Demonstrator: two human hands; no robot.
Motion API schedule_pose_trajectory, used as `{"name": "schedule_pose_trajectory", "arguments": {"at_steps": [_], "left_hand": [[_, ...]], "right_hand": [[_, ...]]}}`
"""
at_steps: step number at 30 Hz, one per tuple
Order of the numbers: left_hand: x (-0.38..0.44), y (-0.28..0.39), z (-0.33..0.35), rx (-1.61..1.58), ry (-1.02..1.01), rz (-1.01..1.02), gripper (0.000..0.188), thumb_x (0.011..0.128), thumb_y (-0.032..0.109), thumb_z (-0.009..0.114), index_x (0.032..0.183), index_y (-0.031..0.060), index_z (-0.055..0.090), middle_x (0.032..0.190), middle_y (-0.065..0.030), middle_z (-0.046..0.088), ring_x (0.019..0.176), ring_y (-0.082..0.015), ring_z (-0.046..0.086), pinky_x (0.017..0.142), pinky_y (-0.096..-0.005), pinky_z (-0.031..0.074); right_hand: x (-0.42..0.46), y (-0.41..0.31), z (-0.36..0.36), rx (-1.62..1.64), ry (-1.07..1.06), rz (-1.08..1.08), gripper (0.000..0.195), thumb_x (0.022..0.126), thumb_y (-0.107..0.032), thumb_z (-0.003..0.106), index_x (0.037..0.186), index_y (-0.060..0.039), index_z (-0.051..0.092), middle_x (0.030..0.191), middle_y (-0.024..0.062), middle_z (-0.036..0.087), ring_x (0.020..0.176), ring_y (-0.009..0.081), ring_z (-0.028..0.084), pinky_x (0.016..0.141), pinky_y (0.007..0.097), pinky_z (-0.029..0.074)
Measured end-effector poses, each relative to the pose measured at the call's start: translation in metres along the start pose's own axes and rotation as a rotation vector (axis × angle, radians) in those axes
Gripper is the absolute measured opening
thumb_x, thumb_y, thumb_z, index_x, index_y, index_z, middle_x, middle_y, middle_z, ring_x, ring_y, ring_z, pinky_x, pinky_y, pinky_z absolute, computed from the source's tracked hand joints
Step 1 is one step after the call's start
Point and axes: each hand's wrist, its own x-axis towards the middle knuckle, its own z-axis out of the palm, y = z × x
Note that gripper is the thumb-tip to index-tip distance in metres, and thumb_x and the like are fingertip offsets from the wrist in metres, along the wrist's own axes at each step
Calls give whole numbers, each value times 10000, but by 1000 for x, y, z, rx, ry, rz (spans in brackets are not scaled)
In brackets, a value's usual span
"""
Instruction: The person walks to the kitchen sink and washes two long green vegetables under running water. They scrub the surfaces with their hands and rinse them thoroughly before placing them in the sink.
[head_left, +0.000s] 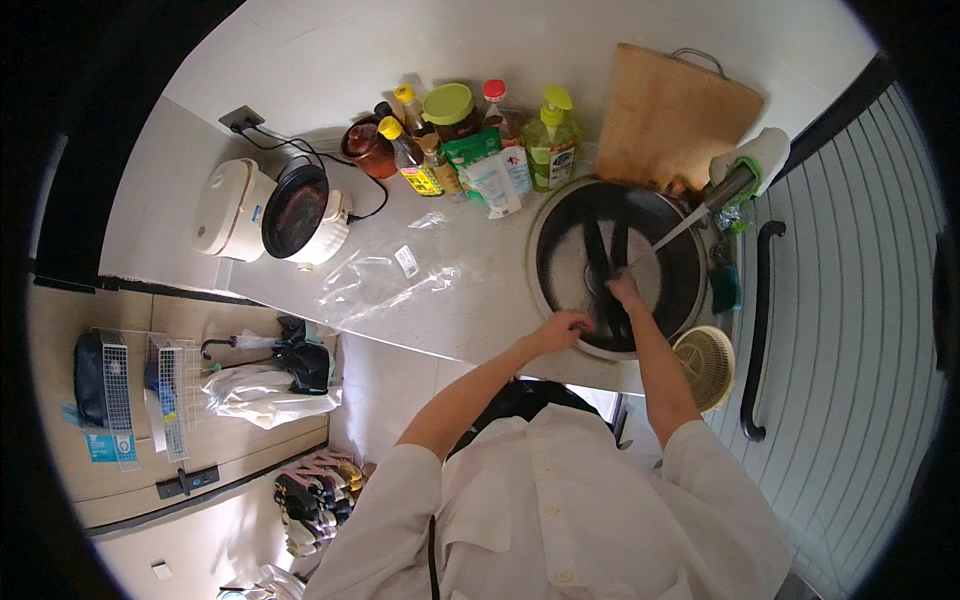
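Observation:
My right hand (624, 289) is inside a round metal sink (537, 283), fingers pointing down. Long dark bands (598, 251) run past its fingers across the bowl; whether they are objects or reflections I cannot tell. My left hand (564, 331) hovers at the sink's near-left rim with curled, blurred fingers, and I cannot make out anything in it. From the right a faucet (730, 187) reaches over the bowl, with a green and white cloth (766, 159) around its far end. A pale streak (679, 229), apparently running water, slants from its tip into the sink.
Left of the sink lies a clear plastic bag (375, 281). Behind are a pump bottle (553, 142), seasoning bottles (409, 154) and a wooden cutting board (675, 120). A plastic basket (705, 367) sits near my right forearm. A rice cooker (234, 210) stands far left.

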Motion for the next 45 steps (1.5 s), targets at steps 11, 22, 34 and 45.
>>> {"name": "schedule_pose_trajectory", "arguments": {"at_steps": [11, 22, 34, 45], "left_hand": [[13, 6, 3, -1, -36, 36, 290, 671, -85, 410, 910, -16, 557, 904, -92, 579, 859, -163, 532, 771, -266, 411], [52, -10, -9, -477, 62, -478, 204, 805, 218, 444, 791, 48, 555, 747, -61, 559, 676, -169, 536, 597, -294, 436], [170, 97, 14, -367, 65, -447, 271, 827, 283, 391, 887, 57, 529, 839, -79, 578, 767, -214, 560, 675, -373, 424], [202, 75, 32, 123, 152, -119, 426, 850, 305, 359, 712, -52, 546, 705, -193, 578, 680, -361, 551, 643, -407, 423]], "right_hand": [[-8, -31, -66, 1239, 75, 363, 183, 770, -212, 469, 883, -118, 578, 799, 28, 551, 693, 149, 495, 644, 288, 370], [-67, -80, -97, 1117, -27, 324, 187, 712, -213, 535, 872, -121, 564, 768, 19, 513, 708, 141, 472, 641, 319, 347], [-142, -90, -161, 1087, 84, 56, 271, 768, -251, 522, 1005, -122, 513, 880, -14, 529, 850, 120, 478, 729, 333, 352], [-127, -29, -155, 1242, 63, 86, 269, 712, -190, 555, 965, -105, 518, 833, -6, 504, 767, 133, 481, 709, 299, 384]]}}
